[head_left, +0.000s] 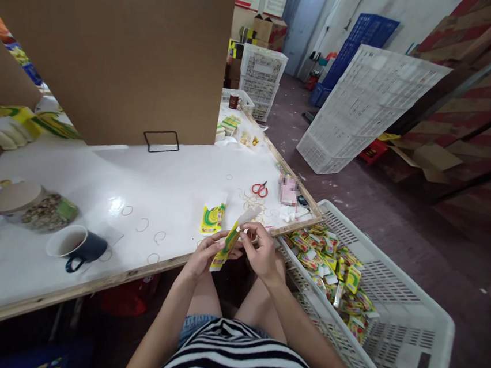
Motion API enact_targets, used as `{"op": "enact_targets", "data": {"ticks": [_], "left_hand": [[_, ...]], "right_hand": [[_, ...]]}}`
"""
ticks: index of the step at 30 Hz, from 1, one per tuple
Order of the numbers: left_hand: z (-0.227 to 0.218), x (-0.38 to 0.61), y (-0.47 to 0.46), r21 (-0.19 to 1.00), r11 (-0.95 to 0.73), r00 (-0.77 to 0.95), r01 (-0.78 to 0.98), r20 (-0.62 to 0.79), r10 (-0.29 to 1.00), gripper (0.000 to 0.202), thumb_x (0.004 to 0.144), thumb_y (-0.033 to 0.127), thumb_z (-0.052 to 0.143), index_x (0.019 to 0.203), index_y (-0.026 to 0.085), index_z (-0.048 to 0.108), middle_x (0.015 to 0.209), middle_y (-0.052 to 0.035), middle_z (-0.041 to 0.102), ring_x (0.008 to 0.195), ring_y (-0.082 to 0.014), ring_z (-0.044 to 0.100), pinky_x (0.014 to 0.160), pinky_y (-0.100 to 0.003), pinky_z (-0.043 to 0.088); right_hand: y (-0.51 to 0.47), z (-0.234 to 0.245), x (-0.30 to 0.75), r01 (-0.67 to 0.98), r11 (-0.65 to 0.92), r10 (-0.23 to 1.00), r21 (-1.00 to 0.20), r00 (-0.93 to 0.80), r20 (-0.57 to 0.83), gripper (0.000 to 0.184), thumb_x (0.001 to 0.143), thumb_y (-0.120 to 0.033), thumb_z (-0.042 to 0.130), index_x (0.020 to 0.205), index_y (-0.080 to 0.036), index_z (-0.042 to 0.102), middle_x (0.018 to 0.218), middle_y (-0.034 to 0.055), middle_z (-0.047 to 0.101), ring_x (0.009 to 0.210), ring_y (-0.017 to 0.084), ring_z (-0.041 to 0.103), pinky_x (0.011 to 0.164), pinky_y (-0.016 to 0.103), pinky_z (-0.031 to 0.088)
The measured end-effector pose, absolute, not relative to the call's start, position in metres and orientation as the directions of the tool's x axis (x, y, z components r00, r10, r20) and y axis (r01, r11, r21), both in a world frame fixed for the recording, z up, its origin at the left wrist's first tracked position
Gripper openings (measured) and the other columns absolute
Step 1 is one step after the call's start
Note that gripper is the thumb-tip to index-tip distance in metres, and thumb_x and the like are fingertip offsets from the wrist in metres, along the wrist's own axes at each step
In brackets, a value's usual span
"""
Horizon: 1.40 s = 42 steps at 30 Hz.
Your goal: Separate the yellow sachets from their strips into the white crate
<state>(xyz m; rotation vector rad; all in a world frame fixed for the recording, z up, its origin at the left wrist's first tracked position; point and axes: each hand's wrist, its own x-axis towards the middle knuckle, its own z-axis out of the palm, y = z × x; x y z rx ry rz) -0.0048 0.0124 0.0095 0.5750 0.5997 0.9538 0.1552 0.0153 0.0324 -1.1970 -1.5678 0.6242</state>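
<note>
Striped black-and-white shirt (232, 359) fabric fills the near edge, below a yellow-and-green printed packet (230, 241) held slanted just over the table's wooden edge. Thumb and fingers of the left hand (201, 256) pinch its lower part; those of the right hand (263, 254) are drawn together at its upper side, though whether they grip it I cannot tell. Just beyond, a second packet (211, 220) lies on the white table (194, 170), with red-handled scissors (259, 190) and loose rubber bands (250, 199) farther right. Beside the table, at right, a white plastic crate (405, 332) holds many similar packets (329, 261). Left stand a dark blue mug (92, 245) and a lidded jar (47, 211); behind rises a brown cardboard panel (145, 53).
</note>
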Motion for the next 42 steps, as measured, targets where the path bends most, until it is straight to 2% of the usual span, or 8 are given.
{"op": "enact_targets", "data": {"ticks": [9, 20, 22, 25, 29, 32, 38, 42], "left_hand": [[-0.002, 0.002, 0.010, 0.675, 0.479, 0.451, -0.561, -0.236, 0.861, 0.049, 0.069, 0.040, 0.074, 0.108, 0.013, 0.062, 0.087, -0.0106, 0.073, 0.071, -0.0220, 0.071, 0.066, -0.033, 0.057], [0.010, 0.001, 0.007, 0.696, 0.480, 0.370, -0.534, -0.319, 0.873, 0.041, 0.066, 0.033, 0.077, 0.101, 0.015, 0.067, 0.089, -0.0073, 0.073, 0.075, -0.0177, 0.068, 0.066, -0.026, 0.054], [0.012, 0.001, 0.007, 0.710, 0.475, 0.363, -0.520, -0.321, 0.875, 0.043, 0.066, 0.033, 0.077, 0.103, 0.014, 0.067, 0.086, -0.0072, 0.073, 0.070, -0.0171, 0.068, 0.065, -0.026, 0.053], [0.011, 0.004, 0.006, 0.742, 0.444, 0.340, -0.502, -0.302, 0.891, 0.047, 0.069, 0.036, 0.076, 0.108, 0.013, 0.066, 0.082, -0.0076, 0.073, 0.067, -0.0177, 0.067, 0.064, -0.026, 0.051], [0.007, 0.014, 0.004, 0.807, 0.350, 0.259, -0.476, -0.251, 0.933, 0.048, 0.072, 0.044, 0.072, 0.110, 0.014, 0.064, 0.083, -0.0062, 0.073, 0.076, -0.0201, 0.066, 0.068, -0.027, 0.051], [0.005, 0.020, 0.004, 0.888, 0.278, 0.219, -0.366, -0.207, 0.953, 0.044, 0.073, 0.047, 0.070, 0.103, 0.015, 0.065, 0.082, -0.0035, 0.070, 0.075, -0.0186, 0.064, 0.070, -0.027, 0.050], [0.002, 0.022, 0.006, 0.986, 0.078, 0.042, -0.146, -0.073, 0.996, 0.023, 0.076, 0.038, 0.069, 0.079, 0.016, 0.062, 0.069, 0.0011, 0.060, 0.065, -0.0126, 0.054, 0.061, -0.021, 0.043], [-0.004, 0.024, 0.008, 0.985, 0.072, -0.027, -0.154, -0.077, 0.997, 0.036, 0.074, 0.037, 0.070, 0.055, 0.017, 0.046, 0.049, 0.0062, 0.043, 0.047, -0.0077, 0.037, 0.047, -0.020, 0.031]], "right_hand": [[0.016, 0.040, 0.163, 0.434, 0.400, 0.912, -0.807, -0.107, 0.395, 0.007, 0.086, -0.024, 0.056, 0.081, -0.021, 0.057, 0.078, 0.0009, 0.056, 0.069, 0.015, 0.050, 0.066, 0.028, 0.044], [0.013, 0.033, 0.167, 0.502, 0.386, 0.922, -0.774, -0.240, 0.304, 0.016, 0.085, -0.030, 0.061, 0.096, -0.020, 0.063, 0.097, 0.0063, 0.051, 0.096, 0.022, 0.052, 0.086, 0.034, 0.047], [0.012, 0.033, 0.167, 0.493, 0.372, 0.928, -0.787, -0.205, 0.311, 0.022, 0.083, -0.032, 0.063, 0.102, -0.020, 0.061, 0.099, 0.0068, 0.052, 0.096, 0.022, 0.052, 0.086, 0.035, 0.047], [0.011, 0.026, 0.164, 0.462, 0.261, 0.950, -0.847, 0.032, 0.310, 0.042, 0.078, -0.037, 0.069, 0.114, -0.020, 0.055, 0.103, 0.0076, 0.055, 0.088, 0.021, 0.052, 0.081, 0.035, 0.048], [0.010, 0.012, 0.161, 0.348, 0.097, 0.989, -0.932, 0.067, 0.128, 0.029, 0.086, -0.046, 0.056, 0.086, -0.018, 0.060, 0.071, 0.0014, 0.058, 0.063, 0.016, 0.052, 0.058, 0.027, 0.047], [0.008, 0.008, 0.162, 0.376, 0.078, 0.991, -0.923, 0.076, 0.115, 0.037, 0.087, -0.046, 0.052, 0.062, -0.019, 0.052, 0.058, -0.0010, 0.052, 0.055, 0.013, 0.046, 0.052, 0.025, 0.041], [0.007, 0.012, 0.171, 0.475, 0.100, 0.992, -0.874, 0.018, 0.123, 0.040, 0.081, -0.046, 0.061, 0.053, -0.020, 0.049, 0.051, -0.0021, 0.050, 0.051, 0.012, 0.041, 0.049, 0.025, 0.034], [0.005, 0.013, 0.172, 0.494, 0.104, 0.994, -0.863, -0.022, 0.107, 0.038, 0.084, -0.045, 0.056, 0.057, -0.019, 0.052, 0.054, -0.0008, 0.054, 0.052, 0.013, 0.043, 0.050, 0.024, 0.035]]}}
